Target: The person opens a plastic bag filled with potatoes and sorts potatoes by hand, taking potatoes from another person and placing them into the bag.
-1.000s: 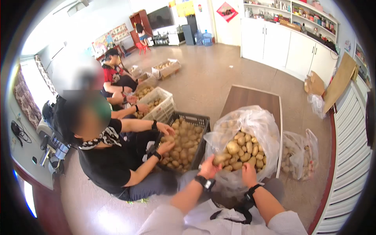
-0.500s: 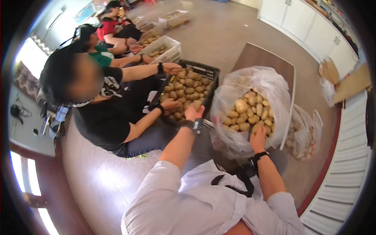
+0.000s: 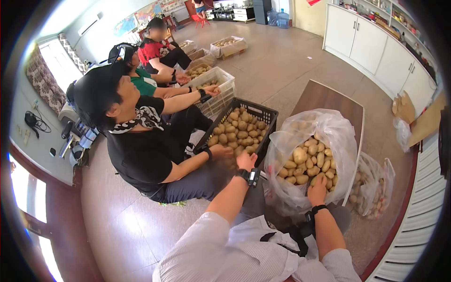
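My left hand point(image 3: 246, 161) is at the near right corner of the black crate point(image 3: 268, 112), its fingertips at the potatoes point(image 3: 242, 126) inside; whether it holds one is unclear. At the mouth of a clear plastic bag point(image 3: 286, 136), my right hand point(image 3: 317, 190) has its fingers curled round a potato point(image 3: 321, 178). More potatoes point(image 3: 310, 156) fill the open bag, which stands against a brown board point(image 3: 324, 99). A co-worker's hand point(image 3: 221, 152) is over the crate, left of my left hand.
On the left sits a co-worker in black point(image 3: 141, 145), with two more people beyond. A white crate point(image 3: 228, 84) and a lined box point(image 3: 229, 47) stand farther off. Another bag of potatoes point(image 3: 373, 188) lies on the floor at the right. White cabinets point(image 3: 357, 42) line the back.
My left hand has moved from the bag to the black crate, where a potato showed in it half a second ago. The nearest co-worker's far hand has moved away from the crate.
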`<state>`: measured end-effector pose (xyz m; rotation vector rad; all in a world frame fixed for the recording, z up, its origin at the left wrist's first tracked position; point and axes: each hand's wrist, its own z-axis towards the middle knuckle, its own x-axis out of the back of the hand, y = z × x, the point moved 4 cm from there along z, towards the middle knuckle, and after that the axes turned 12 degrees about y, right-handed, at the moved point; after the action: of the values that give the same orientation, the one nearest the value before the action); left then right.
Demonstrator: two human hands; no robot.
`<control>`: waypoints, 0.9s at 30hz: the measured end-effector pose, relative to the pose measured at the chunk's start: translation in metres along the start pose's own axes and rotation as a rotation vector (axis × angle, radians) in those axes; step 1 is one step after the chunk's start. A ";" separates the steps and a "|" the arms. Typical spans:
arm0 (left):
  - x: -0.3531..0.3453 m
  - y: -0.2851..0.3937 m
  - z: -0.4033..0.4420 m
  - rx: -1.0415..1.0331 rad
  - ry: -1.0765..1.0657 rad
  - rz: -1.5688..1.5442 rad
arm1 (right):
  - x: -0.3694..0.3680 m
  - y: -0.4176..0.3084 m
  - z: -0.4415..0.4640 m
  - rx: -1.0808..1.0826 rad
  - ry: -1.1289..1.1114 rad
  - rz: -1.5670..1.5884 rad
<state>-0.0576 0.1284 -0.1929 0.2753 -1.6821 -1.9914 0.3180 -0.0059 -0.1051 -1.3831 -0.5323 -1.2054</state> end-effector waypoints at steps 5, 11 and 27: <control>-0.027 0.081 -0.037 0.800 0.106 -0.700 | 0.007 -0.005 0.008 -0.036 -0.091 -0.092; -0.063 0.086 -0.103 0.953 -0.155 -0.703 | 0.008 -0.009 0.002 -0.024 -0.086 -0.140; -0.067 0.107 -0.139 0.951 -0.402 -0.521 | -0.013 0.022 0.008 -0.273 0.251 0.409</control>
<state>0.0909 0.0324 -0.1305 0.7330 -2.9935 -1.4351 0.3353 0.0006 -0.1247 -1.4528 0.0958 -1.1165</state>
